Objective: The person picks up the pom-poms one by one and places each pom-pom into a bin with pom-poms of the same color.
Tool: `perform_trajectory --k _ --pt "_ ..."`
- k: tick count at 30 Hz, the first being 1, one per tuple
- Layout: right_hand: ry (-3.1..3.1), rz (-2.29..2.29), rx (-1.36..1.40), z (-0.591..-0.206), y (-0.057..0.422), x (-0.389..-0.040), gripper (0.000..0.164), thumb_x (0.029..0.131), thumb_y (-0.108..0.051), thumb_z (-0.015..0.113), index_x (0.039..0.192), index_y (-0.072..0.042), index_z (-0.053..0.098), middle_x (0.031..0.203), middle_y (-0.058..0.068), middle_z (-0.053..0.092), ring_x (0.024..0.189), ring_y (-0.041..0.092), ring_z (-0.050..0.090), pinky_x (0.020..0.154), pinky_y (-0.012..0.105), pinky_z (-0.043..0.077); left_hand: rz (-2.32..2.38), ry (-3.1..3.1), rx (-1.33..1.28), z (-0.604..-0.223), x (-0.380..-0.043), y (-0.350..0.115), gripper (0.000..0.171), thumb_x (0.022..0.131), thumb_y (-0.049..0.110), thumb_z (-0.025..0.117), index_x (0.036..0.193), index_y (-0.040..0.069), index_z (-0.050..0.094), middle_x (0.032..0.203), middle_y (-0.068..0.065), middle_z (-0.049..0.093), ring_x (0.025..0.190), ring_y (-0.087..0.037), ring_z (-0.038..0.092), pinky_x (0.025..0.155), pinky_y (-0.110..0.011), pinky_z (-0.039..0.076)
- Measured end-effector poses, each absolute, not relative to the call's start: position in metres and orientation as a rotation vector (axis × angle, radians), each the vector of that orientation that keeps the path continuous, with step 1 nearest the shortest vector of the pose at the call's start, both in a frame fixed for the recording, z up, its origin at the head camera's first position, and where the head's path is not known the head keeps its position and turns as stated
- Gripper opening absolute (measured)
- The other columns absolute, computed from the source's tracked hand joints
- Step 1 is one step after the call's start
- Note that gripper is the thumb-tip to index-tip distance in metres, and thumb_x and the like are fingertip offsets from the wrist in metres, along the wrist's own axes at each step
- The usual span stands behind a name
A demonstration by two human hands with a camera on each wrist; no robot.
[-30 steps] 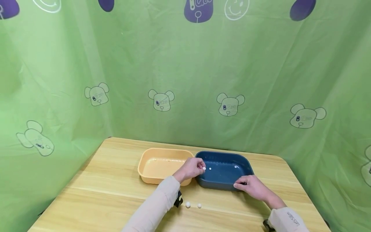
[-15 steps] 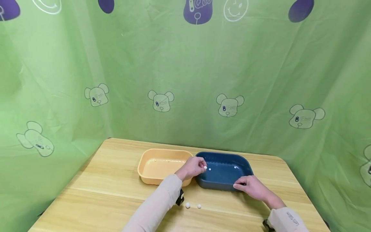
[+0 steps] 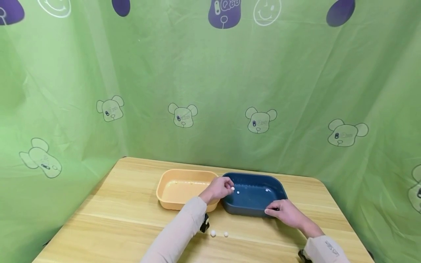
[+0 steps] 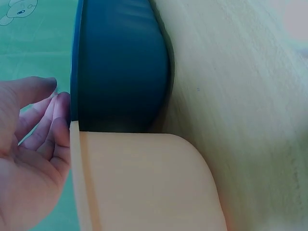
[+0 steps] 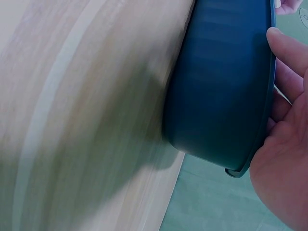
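A small white ball (image 3: 232,188) shows at the fingertips of my left hand (image 3: 218,190), which pinches it over the left end of the dark blue plastic basin (image 3: 243,210). In the left wrist view, the left hand (image 4: 36,144) is beside the basin rims, thumb and fingertips close together; the ball is hidden there. My right hand (image 3: 287,212) holds the blue basin's near right rim. The right wrist view has its thumb (image 5: 284,48) against the rim and its other fingers partly behind it. Two more white balls lie inside, one left (image 3: 238,192), one right (image 3: 267,190).
A pale orange basin (image 3: 171,205) stands against the blue one's left side, partly behind the left forearm, with small specks inside. Two white balls, a larger one (image 3: 213,233) and a smaller one (image 3: 226,234), lie on the wooden table (image 3: 131,219). Green printed curtains (image 3: 213,73) surround it.
My left hand has shifted very slightly to the right and upward with the white ball at its fingertips. The right hand and both basins have stayed in place.
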State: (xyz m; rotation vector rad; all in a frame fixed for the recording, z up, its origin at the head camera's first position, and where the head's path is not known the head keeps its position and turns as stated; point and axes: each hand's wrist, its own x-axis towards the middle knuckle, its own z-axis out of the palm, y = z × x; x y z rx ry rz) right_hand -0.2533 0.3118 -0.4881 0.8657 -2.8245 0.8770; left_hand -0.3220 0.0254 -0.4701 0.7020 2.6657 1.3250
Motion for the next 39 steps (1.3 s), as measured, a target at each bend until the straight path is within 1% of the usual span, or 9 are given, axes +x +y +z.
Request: perform_trajectory --k 5,13,24,29,33,36,39 --pt "-2.846 0.883 0.853 -0.489 0.312 -0.254 0.014 0.090 -0.029 0.065 0.085 -0.019 0.073 0.081 -0.016 0.065 0.076 0.003 0.060 0.066 0.026 0.050 1.314 2.671 0.701 -0.469 -0.320 0.021 0.017 0.082 0.005 0.070 0.099 0.005 0.066 0.075 0.003 0.058 0.069 -0.007 0.053 0.064 -0.018 0.046" --pt "-2.816 0.872 0.865 -0.486 0.311 -0.252 0.011 0.089 -0.025 0.066 0.084 -0.018 0.073 0.080 -0.015 0.065 0.075 0.003 0.059 0.065 0.026 0.050 1.229 2.646 0.808 -0.462 -0.310 0.002 0.012 0.086 0.010 0.067 0.096 0.003 0.066 0.079 0.004 0.059 0.074 -0.008 0.054 0.067 -0.021 0.047" --pt "-2.854 0.889 0.838 -0.486 0.311 -0.254 0.013 0.090 -0.027 0.065 0.085 -0.019 0.073 0.080 -0.014 0.065 0.075 0.003 0.059 0.064 0.026 0.049 1.084 2.632 0.979 -0.461 -0.275 -0.031 0.010 0.085 0.012 0.068 0.095 0.008 0.068 0.081 0.009 0.062 0.077 -0.003 0.057 0.073 -0.019 0.047" --pt "-2.849 0.882 0.843 -0.487 0.310 -0.254 0.013 0.090 -0.028 0.065 0.085 -0.019 0.073 0.080 -0.015 0.065 0.075 0.003 0.059 0.064 0.026 0.049 1.023 2.623 1.053 -0.465 -0.259 -0.047 0.013 0.085 0.012 0.069 0.097 0.007 0.068 0.084 0.009 0.064 0.079 -0.001 0.057 0.075 -0.018 0.047" --pt "-2.835 0.868 0.859 -0.487 0.310 -0.254 0.012 0.089 -0.027 0.065 0.084 -0.020 0.073 0.079 -0.016 0.065 0.074 0.002 0.059 0.064 0.026 0.049 0.939 2.649 1.096 -0.472 -0.247 -0.062 0.016 0.085 0.013 0.069 0.099 0.006 0.069 0.089 0.004 0.066 0.080 -0.001 0.057 0.076 -0.017 0.047" --pt "-2.837 0.856 0.854 -0.487 0.310 -0.254 0.012 0.089 -0.028 0.065 0.084 -0.021 0.073 0.079 -0.016 0.064 0.075 0.002 0.059 0.065 0.026 0.049 0.870 2.677 1.116 -0.477 -0.240 -0.071 0.017 0.084 0.013 0.069 0.100 0.005 0.069 0.093 0.000 0.067 0.081 -0.003 0.059 0.075 -0.016 0.047" --pt "-2.847 0.855 0.841 -0.486 0.311 -0.254 0.012 0.090 -0.028 0.065 0.084 -0.021 0.073 0.080 -0.016 0.065 0.075 0.003 0.059 0.065 0.026 0.049 0.783 2.719 1.136 -0.481 -0.234 -0.078 0.019 0.083 0.015 0.070 0.101 0.006 0.069 0.095 0.000 0.067 0.083 -0.005 0.061 0.076 -0.017 0.047"
